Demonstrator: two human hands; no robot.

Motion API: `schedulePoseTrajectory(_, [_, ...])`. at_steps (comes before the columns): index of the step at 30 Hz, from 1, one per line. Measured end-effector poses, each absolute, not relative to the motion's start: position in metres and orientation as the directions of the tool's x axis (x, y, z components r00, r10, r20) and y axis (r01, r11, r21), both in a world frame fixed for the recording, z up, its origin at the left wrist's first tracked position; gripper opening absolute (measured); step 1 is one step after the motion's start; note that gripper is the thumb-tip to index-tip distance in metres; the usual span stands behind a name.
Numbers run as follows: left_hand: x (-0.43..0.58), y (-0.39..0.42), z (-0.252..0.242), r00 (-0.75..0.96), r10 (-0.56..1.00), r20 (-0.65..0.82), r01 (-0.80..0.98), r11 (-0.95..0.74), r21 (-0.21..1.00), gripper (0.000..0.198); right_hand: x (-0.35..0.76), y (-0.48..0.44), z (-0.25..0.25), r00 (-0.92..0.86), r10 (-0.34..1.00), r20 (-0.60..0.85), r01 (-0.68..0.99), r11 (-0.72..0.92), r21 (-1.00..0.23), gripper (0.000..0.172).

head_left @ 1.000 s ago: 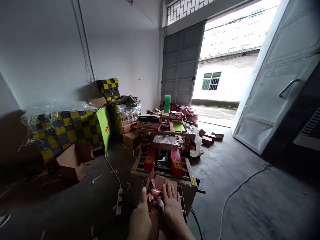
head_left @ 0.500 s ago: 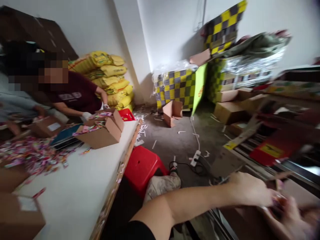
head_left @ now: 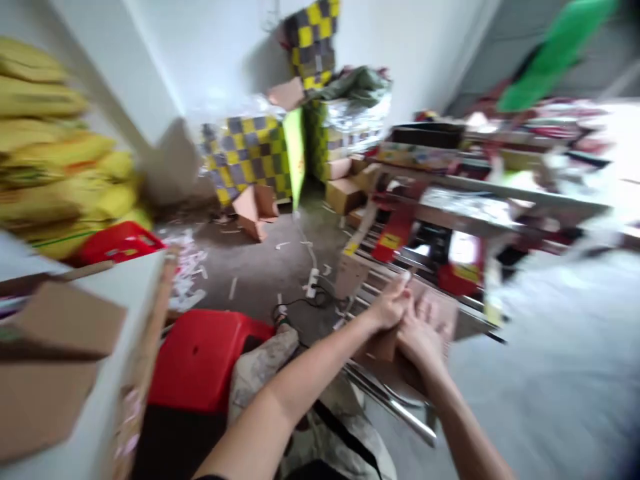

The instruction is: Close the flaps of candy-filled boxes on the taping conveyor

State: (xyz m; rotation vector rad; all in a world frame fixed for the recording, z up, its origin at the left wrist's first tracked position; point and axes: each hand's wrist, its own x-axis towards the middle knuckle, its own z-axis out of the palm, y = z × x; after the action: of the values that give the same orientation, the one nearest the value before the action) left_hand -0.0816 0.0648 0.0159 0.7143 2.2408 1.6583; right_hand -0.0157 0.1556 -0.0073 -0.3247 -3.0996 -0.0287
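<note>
A brown cardboard box (head_left: pixel 385 343) rests on a metal roller frame (head_left: pixel 370 283), right of centre. On its upper flaps lies my left hand (head_left: pixel 393 303), fingers close together and thumb pointing up. My right hand (head_left: pixel 423 333) lies beside it, touching the left, its fingers spread over the cardboard. The box's contents are covered by the flaps and hands. Just beyond the hands stands a machine with red plates (head_left: pixel 457 273) and yellow labels. Slight blur softens the fingertips.
On the left is a white table (head_left: pixel 125 287) bearing open cardboard (head_left: pixel 70 320), with a red stool (head_left: pixel 200 360) beside it. Yellow sacks (head_left: pixel 50 147) are stacked behind. A power strip (head_left: pixel 313 283) and cable lie on the floor among paper scraps.
The view has swung right, so the co-worker and the candy pile are out of sight. My hands have moved from inside the open box onto its flaps, which are now folded down.
</note>
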Motion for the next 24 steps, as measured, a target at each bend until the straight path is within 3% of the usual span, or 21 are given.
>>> schedulePoseTrajectory(2, [-0.074, 0.073, 0.01, -0.812, 0.578, 0.082, 0.295, 0.285, 0.912, 0.058, -0.017, 0.166, -0.003, -0.983, 0.182, -0.038, 0.185, 0.978, -0.094, 0.071])
schedulePoseTrajectory(4, [-0.07, 0.074, 0.008, -0.781, 0.622, 0.059, 0.396, 0.42, 0.817, 0.057, -0.015, 0.183, -0.001, -0.993, 0.091, -0.077, 0.113, 0.93, -0.351, 0.085])
schedulePoseTrajectory(6, [-0.068, 0.074, 0.009, -0.764, 0.643, 0.045, 0.507, 0.556, 0.659, 0.056, -0.01, 0.199, -0.001, -0.998, -0.005, -0.063, 0.036, 0.779, -0.626, 0.093])
schedulePoseTrajectory(8, [-0.066, 0.076, 0.01, -0.763, 0.645, 0.052, 0.583, 0.65, 0.487, 0.055, -0.007, 0.207, -0.002, -0.999, -0.028, -0.016, -0.004, 0.606, -0.795, 0.088])
schedulePoseTrajectory(10, [-0.065, 0.081, 0.011, -0.769, 0.636, 0.062, 0.611, 0.704, 0.361, 0.055, -0.008, 0.205, -0.003, -0.995, 0.068, 0.076, -0.032, 0.498, -0.866, 0.082])
schedulePoseTrajectory(13, [-0.065, 0.088, 0.009, -0.774, 0.631, 0.06, 0.621, 0.737, 0.265, 0.055, -0.004, 0.191, -0.003, -0.93, 0.276, 0.242, -0.052, 0.554, -0.831, 0.074])
schedulePoseTrajectory(15, [-0.065, 0.09, 0.008, -0.78, 0.623, 0.067, 0.619, 0.751, 0.23, 0.054, 0.009, 0.181, -0.004, -0.91, 0.312, 0.273, 0.025, 0.698, -0.716, 0.068])
schedulePoseTrajectory(17, [-0.063, 0.091, 0.006, -0.788, 0.609, 0.085, 0.612, 0.762, 0.215, 0.052, 0.029, 0.174, -0.006, -0.941, 0.243, 0.235, 0.068, 0.818, -0.571, 0.067])
schedulePoseTrajectory(19, [-0.062, 0.091, 0.003, -0.793, 0.599, 0.111, 0.608, 0.765, 0.213, 0.053, 0.047, 0.17, -0.01, -0.973, 0.14, 0.182, 0.038, 0.881, -0.471, 0.077])
schedulePoseTrajectory(21, [-0.063, 0.091, 0.0, -0.79, 0.597, 0.136, 0.612, 0.758, 0.228, 0.053, 0.055, 0.171, -0.013, -0.984, 0.076, 0.16, 0.002, 0.907, -0.421, 0.091])
schedulePoseTrajectory(24, [-0.082, 0.098, -0.003, -0.787, 0.588, 0.188, 0.615, 0.72, 0.321, 0.054, 0.037, 0.181, -0.014, -0.985, 0.059, 0.164, -0.009, 0.922, -0.386, 0.1])
